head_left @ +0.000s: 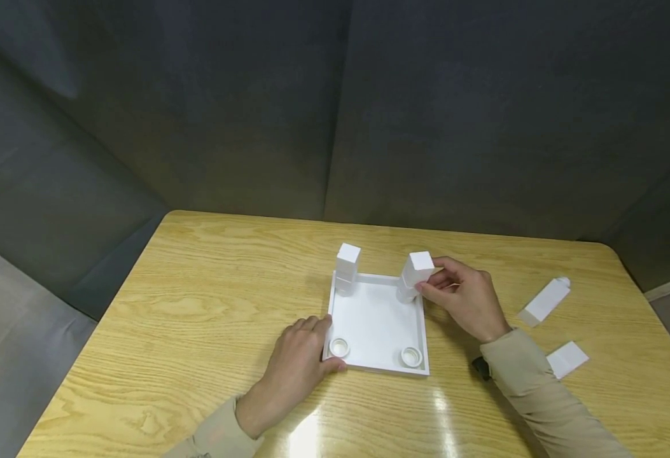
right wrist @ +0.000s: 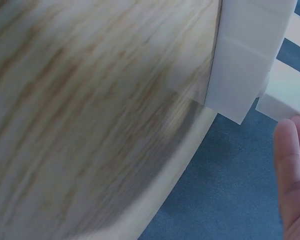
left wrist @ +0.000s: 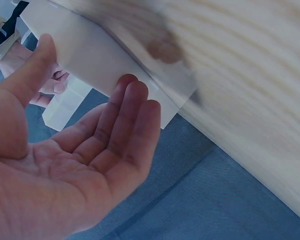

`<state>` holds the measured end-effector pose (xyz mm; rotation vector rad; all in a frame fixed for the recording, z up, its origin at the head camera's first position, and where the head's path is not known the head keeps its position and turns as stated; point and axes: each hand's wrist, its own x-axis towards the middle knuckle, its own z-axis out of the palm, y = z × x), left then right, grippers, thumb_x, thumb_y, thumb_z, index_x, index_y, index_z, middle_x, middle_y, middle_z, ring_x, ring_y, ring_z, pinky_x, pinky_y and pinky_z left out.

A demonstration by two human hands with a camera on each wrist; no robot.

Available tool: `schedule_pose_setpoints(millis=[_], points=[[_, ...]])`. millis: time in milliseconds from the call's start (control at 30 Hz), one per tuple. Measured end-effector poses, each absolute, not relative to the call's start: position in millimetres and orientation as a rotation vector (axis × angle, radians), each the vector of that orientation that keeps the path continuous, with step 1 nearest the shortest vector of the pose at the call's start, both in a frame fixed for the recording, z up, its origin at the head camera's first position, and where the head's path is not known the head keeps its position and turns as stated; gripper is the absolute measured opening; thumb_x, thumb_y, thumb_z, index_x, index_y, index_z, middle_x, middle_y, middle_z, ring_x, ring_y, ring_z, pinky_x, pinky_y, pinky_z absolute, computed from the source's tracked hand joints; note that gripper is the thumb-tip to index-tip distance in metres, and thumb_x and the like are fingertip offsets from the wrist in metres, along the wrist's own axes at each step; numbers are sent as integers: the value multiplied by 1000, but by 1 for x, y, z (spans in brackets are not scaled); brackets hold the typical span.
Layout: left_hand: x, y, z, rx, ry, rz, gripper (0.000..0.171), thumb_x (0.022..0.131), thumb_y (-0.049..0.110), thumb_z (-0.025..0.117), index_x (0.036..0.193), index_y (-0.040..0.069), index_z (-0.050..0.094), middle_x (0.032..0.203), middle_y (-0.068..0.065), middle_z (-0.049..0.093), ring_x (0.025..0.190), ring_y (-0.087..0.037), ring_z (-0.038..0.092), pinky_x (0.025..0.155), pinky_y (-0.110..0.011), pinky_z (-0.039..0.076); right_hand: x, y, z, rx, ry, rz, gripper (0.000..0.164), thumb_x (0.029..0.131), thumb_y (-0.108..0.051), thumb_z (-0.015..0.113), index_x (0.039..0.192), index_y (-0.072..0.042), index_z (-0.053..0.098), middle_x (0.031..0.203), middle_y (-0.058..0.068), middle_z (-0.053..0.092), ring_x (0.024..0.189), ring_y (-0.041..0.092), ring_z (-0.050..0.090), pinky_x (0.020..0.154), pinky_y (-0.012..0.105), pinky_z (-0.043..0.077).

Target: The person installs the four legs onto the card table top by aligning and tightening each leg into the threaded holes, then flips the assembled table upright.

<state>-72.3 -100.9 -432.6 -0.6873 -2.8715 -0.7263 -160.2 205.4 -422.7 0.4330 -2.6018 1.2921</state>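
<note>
A white square tray-like panel (head_left: 377, 324) with a raised rim lies on the table. White square posts stand upright at its far corners, the left post (head_left: 347, 267) and the right post (head_left: 416, 273). Round white sockets show at the near corners, one left (head_left: 339, 347) and one right (head_left: 411, 357). My left hand (head_left: 297, 356) rests at the near left corner, fingers along the side and thumb at the front edge; its fingers look only slightly bent in the left wrist view. With thumb and fingers, my right hand (head_left: 466, 296) pinches the right post near its top.
To the right lies a loose white post (head_left: 546, 301) with a rounded knob at one end. Another white piece (head_left: 567, 359) is partly hidden by the right sleeve (head_left: 523, 375). The wooden table (head_left: 209, 305) ends at a dark curtain (head_left: 243, 127) behind.
</note>
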Motion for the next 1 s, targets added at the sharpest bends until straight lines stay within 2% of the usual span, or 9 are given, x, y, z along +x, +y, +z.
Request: schedule_pose_setpoints(millis=[300,633,833,1000], points=[[-73,-100,-433,-690,-2873,-736,79,74,27,98,128,-22,65,115,-32,74,106,-43,75,98,-57,60,-160,204,-424,403,-2599,1288,31,89,-6,92,113,-1,73,89,5,77,76,14,72,69,15,57],[-73,-100,-433,-692,-2870,-741,80,74,26,98,128,-22,64,115,-32,74,106,-43,75,98,-58,60,-159,202,-425,334,-2619,1306,31,90,-12,93,104,-5,67,98,10,76,86,22,75,75,15,57],[-73,-100,-433,-689,-2873,-774,80,73,25,98,129,-23,64,115,-32,74,105,-42,75,99,-59,60,-160,202,-426,343,-2629,1355,31,91,-12,92,106,-3,66,98,10,75,84,17,73,74,16,58],[-73,-100,-433,-690,-2875,-784,80,74,24,98,128,-23,63,114,-33,73,106,-43,75,99,-60,59,-162,202,-429,407,-2620,1323,28,90,-10,93,106,-3,71,95,9,72,82,18,71,73,16,58]])
